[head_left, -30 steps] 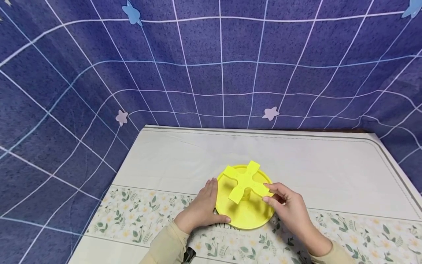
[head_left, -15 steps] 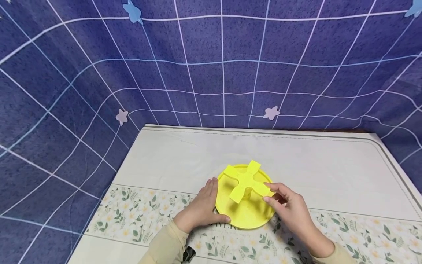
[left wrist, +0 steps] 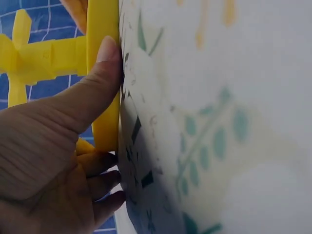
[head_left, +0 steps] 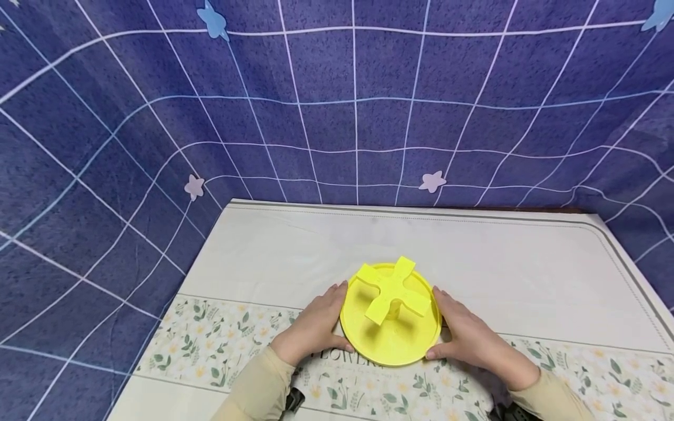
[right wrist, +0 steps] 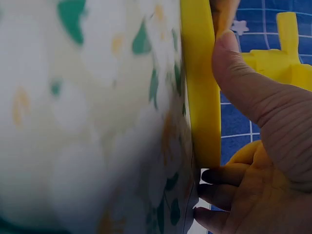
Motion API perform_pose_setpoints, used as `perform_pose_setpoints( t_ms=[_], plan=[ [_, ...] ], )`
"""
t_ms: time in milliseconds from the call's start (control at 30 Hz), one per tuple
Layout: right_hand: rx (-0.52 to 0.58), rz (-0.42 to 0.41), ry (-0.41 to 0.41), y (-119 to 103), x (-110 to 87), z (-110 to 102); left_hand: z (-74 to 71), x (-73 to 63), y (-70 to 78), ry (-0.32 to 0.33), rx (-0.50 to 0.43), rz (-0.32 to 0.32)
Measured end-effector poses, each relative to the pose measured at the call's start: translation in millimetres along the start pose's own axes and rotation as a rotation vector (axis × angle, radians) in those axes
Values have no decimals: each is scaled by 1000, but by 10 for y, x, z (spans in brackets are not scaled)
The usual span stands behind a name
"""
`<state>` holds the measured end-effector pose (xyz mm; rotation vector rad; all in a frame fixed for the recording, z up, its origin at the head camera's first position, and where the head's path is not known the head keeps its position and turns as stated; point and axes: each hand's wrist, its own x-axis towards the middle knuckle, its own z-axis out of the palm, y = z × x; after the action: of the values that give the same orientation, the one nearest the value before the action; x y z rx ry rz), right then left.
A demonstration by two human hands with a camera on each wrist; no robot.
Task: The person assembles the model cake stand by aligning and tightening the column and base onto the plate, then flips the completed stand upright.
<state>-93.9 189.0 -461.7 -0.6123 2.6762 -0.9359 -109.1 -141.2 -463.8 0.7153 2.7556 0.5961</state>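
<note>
A yellow round base (head_left: 392, 345) with a raised rim lies flat on the table. A short post rises from its middle and bears a yellow four-armed cross piece (head_left: 392, 287). My left hand (head_left: 316, 324) holds the base's left edge, thumb at the front and fingers along the side. Opposite it, my right hand (head_left: 466, 330) holds the right edge in the same way. In the left wrist view the thumb lies against the yellow rim (left wrist: 105, 112). The right wrist view shows the right thumb by the rim (right wrist: 202, 97), with fingertips near the tablecloth.
The tablecloth (head_left: 295, 240) is white with a floral band (head_left: 210, 339) across it. A dark blue curtain (head_left: 326, 128) with grid lines and stars hangs behind the table and along its left side. Dark wrist gear shows beneath both sleeves.
My right hand has let go of the cross piece's right arm and moved down to the base's right edge. The left hand has shifted slightly along the rim. The yellow pieces stay in place.
</note>
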Motion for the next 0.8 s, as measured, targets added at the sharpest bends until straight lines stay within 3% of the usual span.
perform_pose_setpoints(
  t_ms=[167, 433, 667, 800],
  plan=[
    [-64, -30, 31, 42, 43, 26, -2, 42, 18, 9, 86, 1],
    [-85, -12, 93, 72, 63, 54, 2, 78, 25, 34, 93, 5],
    [6, -3, 95, 78, 9, 15, -47, 38, 2, 26, -58, -1],
    [121, -4, 126, 46, -44, -77, -127, -27, -11, 29, -178, 21]
  ],
)
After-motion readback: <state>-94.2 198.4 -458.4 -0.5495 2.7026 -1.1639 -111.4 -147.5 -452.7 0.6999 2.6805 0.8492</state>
